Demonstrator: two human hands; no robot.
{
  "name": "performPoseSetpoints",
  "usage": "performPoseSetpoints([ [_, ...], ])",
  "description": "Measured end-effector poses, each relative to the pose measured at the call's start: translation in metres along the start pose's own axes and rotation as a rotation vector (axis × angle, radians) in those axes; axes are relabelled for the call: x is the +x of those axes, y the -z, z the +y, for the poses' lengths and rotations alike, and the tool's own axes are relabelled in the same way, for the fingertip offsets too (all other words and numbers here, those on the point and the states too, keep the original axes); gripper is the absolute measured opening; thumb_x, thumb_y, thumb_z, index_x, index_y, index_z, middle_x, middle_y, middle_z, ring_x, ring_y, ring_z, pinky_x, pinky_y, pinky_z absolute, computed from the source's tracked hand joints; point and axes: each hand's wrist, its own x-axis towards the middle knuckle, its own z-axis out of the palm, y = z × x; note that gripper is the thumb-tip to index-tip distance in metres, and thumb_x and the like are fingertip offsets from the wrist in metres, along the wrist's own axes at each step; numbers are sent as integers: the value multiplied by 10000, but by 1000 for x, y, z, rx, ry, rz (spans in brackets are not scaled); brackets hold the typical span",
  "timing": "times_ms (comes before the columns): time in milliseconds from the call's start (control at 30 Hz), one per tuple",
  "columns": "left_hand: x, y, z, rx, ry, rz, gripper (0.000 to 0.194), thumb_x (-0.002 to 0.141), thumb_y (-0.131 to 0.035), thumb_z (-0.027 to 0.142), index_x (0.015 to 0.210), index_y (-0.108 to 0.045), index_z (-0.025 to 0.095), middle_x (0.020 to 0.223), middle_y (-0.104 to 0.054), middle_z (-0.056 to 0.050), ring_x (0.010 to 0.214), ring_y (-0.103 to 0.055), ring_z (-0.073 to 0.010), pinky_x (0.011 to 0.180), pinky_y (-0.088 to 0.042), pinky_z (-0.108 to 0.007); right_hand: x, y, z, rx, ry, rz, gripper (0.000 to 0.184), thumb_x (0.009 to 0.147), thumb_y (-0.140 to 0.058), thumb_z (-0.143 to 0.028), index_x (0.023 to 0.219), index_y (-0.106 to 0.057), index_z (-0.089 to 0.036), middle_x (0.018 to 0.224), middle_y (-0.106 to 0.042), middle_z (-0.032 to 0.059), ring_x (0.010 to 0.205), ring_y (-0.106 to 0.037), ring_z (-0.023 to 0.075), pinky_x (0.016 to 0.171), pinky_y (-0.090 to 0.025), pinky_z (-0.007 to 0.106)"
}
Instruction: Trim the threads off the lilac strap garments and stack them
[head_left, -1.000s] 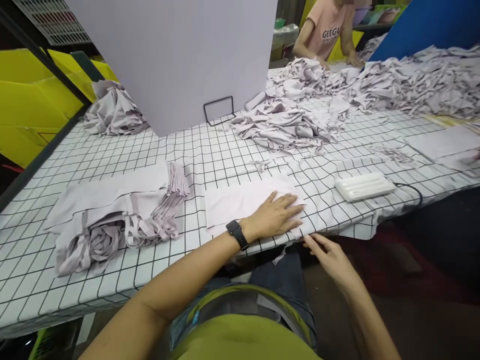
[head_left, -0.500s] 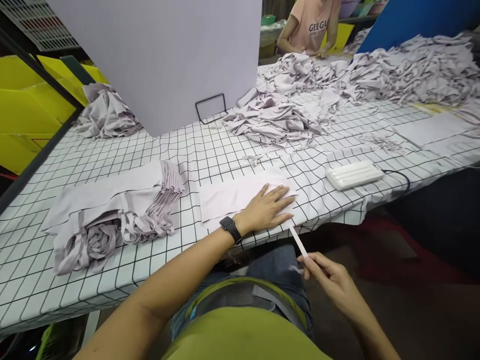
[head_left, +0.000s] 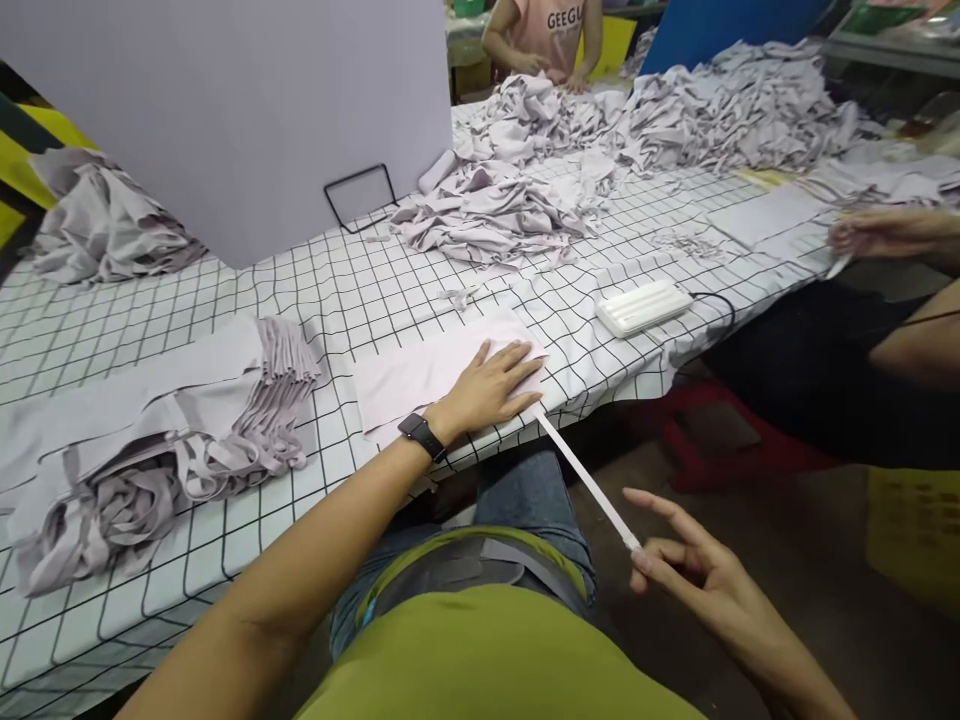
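A pale pink fabric panel (head_left: 409, 375) lies flat near the table's front edge. On its right end rests my left hand (head_left: 491, 388), palm down with the fingers spread, pressing the cloth. From the panel's right corner, by my left fingertips, a narrow pale fabric strap (head_left: 581, 473) stretches taut past the table edge. My right hand (head_left: 682, 560) pinches the strap's far end between thumb and fingers, with the index finger held out. To the left sits a fanned stack of similar panels with straps (head_left: 187, 420).
The table (head_left: 300, 285) has a checked cloth. A white box-shaped device (head_left: 643, 306) with a black cable lies to the right. Heaps of fabric pieces (head_left: 495, 215) spread behind, beside a large upright board (head_left: 300, 110). Another person's hand (head_left: 874, 232) appears at right; someone in pink (head_left: 551, 30) works opposite.
My right hand has drawn down and to the right, and more of the strap now shows, pulled straight. My left hand stays on the panel. The view has swung right, showing a neighbour's arm.
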Motion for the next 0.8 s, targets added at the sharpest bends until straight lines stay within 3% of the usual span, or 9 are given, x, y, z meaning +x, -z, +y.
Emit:
performPoseSetpoints([
  [100, 1, -2, -3, -10, -6, 3, 579, 1055, -382, 524, 1547, -388, 219, 1668, -302, -120, 1565, -244, -257, 1285, -72, -561, -13, 7, -6, 65, -19, 65, 407, 792, -774, -604, 957, -787, -232, 588, -665, 14, 620, -621, 187, 657, -510, 290],
  [167, 3, -4, -6, -22, -15, 7, 574, 1052, -393, 521, 1540, -391, 220, 1665, -310, -124, 1564, -248, -263, 1281, -77, -576, -18, 11, -10, 134, -15, 101, 393, 761, -798, -616, 808, -808, -226, 598, -683, 42, 618, -620, 188, 640, -512, 289],
  [267, 3, -3, 0, -78, -16, 54, 519, 1043, -446, 471, 1496, -438, 219, 1647, -346, -136, 1552, -274, -288, 1270, -108, -607, -12, 13, -19, 353, -28, 109, 369, 742, -835, -572, 902, -851, -240, 753, -780, 92, 680, -656, 197, 672, -540, 291],
  [333, -4, 1, 14, -171, -26, 176, 409, 1041, -459, 376, 1404, -526, 202, 1583, -445, -146, 1519, -337, -299, 1252, -182, -613, 2, 8, -27, 451, -16, 74, 367, 719, -871, -517, 977, -855, -257, 892, -815, 119, 742, -682, 202, 723, -559, 293],
  [433, -24, 12, 48, -380, -129, 415, 224, 998, -457, 231, 1116, -641, 183, 1255, -663, -131, 1297, -558, -257, 1094, -447, -484, 31, -5, -39, 431, 48, 51, 389, 690, -901, -480, 1003, -857, -254, 934, -818, 134, 760, -682, 200, 751, -570, 300],
  [467, -32, 16, 59, -429, -191, 436, 183, 965, -472, 201, 1038, -639, 182, 1137, -682, -119, 1172, -611, -239, 1003, -498, -432, 40, -10, -43, 410, 69, 55, 405, 683, -905, -482, 1011, -856, -250, 931, -818, 131, 756, -675, 198, 745, -571, 300],
  [600, -57, 23, 82, -301, -296, 423, 106, 937, -529, 175, 977, -628, 172, 972, -679, -81, 1006, -600, -218, 899, -477, -384, 67, -31, -59, 328, 123, 20, 425, 706, -876, -508, 1031, -855, -235, 859, -797, 89, 717, -640, 181, 701, -561, 289],
  [700, -65, 21, 78, -155, -274, 448, 120, 983, -499, 144, 970, -617, 161, 981, -693, -82, 1002, -589, -220, 884, -455, -385, 75, -42, -69, 231, 150, -26, 405, 737, -837, -513, 995, -862, -202, 741, -745, 62, 651, -600, 171, 626, -534, 280],
  [800, -68, 19, 71, -218, -211, 500, 96, 987, -504, 141, 973, -597, 159, 940, -697, -77, 973, -595, -213, 872, -467, -379, 80, -48, -78, 98, 204, -63, 389, 784, -776, -521, 946, -864, -178, 640, -678, 41, 593, -567, 166, 551, -489, 268],
])
